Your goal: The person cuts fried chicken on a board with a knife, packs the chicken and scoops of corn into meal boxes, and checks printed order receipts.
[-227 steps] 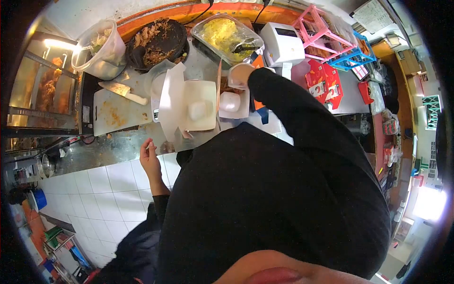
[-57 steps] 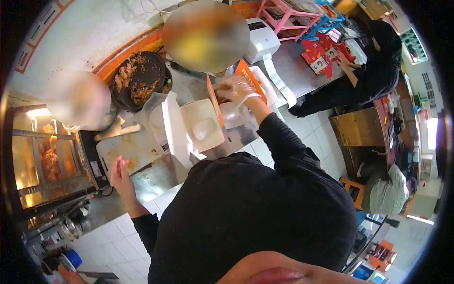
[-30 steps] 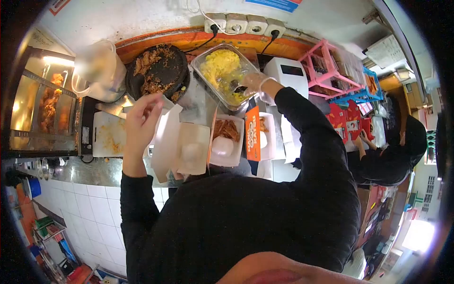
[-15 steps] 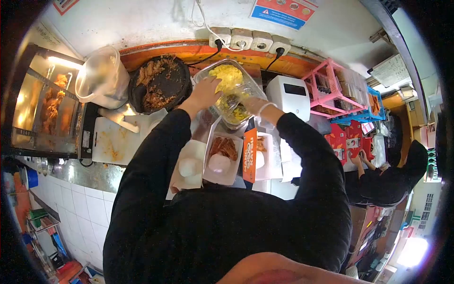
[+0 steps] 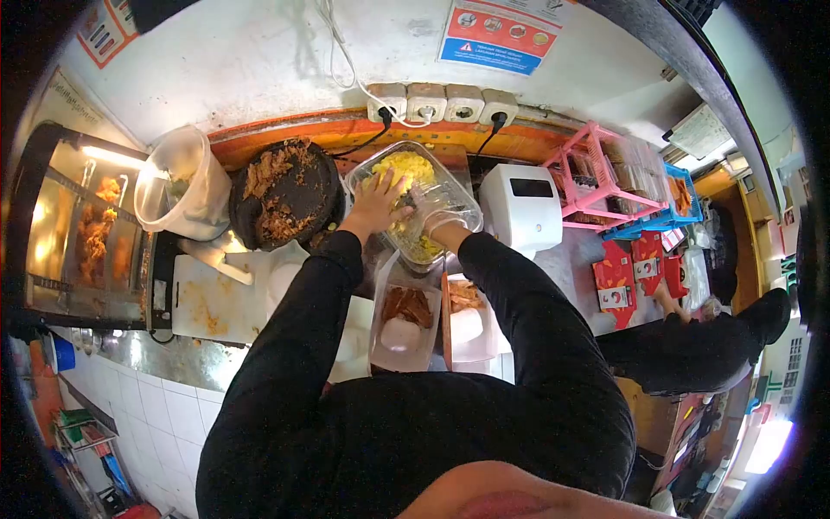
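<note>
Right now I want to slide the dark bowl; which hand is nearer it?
Left. The left hand is just right of the dark bowl, over the left side of the clear tray; the right hand is farther off, at the tray's right side.

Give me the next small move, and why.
Probably gather some yellow food with the right hand: it is at the clear tray, and one open box nearby shows a white mound and brown pieces, nothing yellow.

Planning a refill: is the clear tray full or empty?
Partly full: in the clear tray, yellow food is heaped toward the far end, less toward the near end; the left hand hides some.
</note>
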A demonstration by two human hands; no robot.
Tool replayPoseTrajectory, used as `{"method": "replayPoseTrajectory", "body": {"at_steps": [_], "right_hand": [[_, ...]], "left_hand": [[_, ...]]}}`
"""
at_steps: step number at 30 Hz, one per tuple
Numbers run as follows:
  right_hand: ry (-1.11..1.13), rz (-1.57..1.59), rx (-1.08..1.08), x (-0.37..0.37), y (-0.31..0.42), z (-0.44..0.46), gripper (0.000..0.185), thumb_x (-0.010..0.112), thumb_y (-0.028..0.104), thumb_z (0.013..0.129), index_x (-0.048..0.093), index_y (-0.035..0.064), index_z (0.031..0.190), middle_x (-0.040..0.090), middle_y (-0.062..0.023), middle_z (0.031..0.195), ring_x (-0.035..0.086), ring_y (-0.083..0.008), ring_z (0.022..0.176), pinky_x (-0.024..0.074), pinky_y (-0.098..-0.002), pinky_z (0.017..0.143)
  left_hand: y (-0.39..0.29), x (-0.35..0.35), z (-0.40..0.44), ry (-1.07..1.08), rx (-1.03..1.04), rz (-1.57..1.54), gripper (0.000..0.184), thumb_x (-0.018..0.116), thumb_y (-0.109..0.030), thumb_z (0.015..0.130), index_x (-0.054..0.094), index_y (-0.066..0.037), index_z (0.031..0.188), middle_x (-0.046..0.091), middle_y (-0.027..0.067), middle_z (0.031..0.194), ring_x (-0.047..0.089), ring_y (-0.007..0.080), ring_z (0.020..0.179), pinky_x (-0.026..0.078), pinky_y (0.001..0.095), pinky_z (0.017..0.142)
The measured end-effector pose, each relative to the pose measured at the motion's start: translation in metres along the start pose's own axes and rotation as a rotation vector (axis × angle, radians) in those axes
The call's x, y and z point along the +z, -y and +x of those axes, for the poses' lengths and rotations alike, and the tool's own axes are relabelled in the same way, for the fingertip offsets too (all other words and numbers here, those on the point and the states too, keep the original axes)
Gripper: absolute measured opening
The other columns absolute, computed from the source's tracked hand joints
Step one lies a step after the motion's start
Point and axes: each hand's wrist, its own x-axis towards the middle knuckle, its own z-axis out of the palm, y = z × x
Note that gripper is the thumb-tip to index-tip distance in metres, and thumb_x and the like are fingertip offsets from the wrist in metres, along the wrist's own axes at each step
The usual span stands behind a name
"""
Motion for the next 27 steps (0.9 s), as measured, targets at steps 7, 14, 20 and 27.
{"method": "replayPoseTrajectory", "body": {"at_steps": [7, 14, 20, 27], "right_hand": [[0.031, 0.432, 0.328, -0.029, -0.005, -0.006, 0.064, 0.058, 0.019, 0.076, 0.030, 0.0147, 0.134, 0.047, -0.0230, 0.123, 0.055, -0.0352, 0.102, 0.0412, -0.0399, 0.089], [0.134, -0.135, 0.137, 0.018, -0.045, 0.034, 0.079, 0.066, 0.038, 0.074, 0.025, 0.0168, 0.138, 0.037, -0.0275, 0.130, 0.045, -0.0400, 0.113, 0.0360, -0.0485, 0.094], [-0.146, -0.087, 0.273, 0.037, -0.023, 0.057, 0.065, 0.059, 0.023, 0.077, 0.032, 0.0116, 0.135, 0.044, -0.0262, 0.124, 0.056, -0.0348, 0.096, 0.0442, -0.0402, 0.084], [0.336, -0.111, -0.126, 0.034, -0.019, 0.043, 0.041, 0.049, 0.018, 0.084, 0.044, 0.0038, 0.122, 0.053, -0.0196, 0.111, 0.052, -0.0286, 0.101, 0.0417, -0.0373, 0.087]], "left_hand": [[-0.002, -0.002, -0.002, 0.008, -0.022, 0.020, 0.075, 0.034, -0.066, 0.082, 0.016, -0.025, 0.141, 0.006, 0.0091, 0.148, 0.011, 0.0331, 0.134, 0.010, 0.0602, 0.102], [-0.004, -0.006, -0.001, 0.006, -0.030, 0.068, 0.076, 0.034, -0.068, 0.080, 0.019, -0.025, 0.141, 0.007, 0.0093, 0.148, 0.013, 0.0327, 0.134, 0.012, 0.0597, 0.101], [-0.005, -0.002, -0.002, -0.023, -0.058, 0.061, 0.075, 0.037, -0.063, 0.082, 0.017, -0.023, 0.141, 0.009, 0.0101, 0.148, 0.016, 0.0340, 0.133, 0.015, 0.0626, 0.099], [0.000, 0.009, 0.000, -0.096, -0.055, 0.126, 0.073, 0.031, -0.065, 0.082, 0.019, -0.024, 0.141, 0.010, 0.0098, 0.148, 0.017, 0.0331, 0.133, 0.017, 0.0591, 0.098]]}}
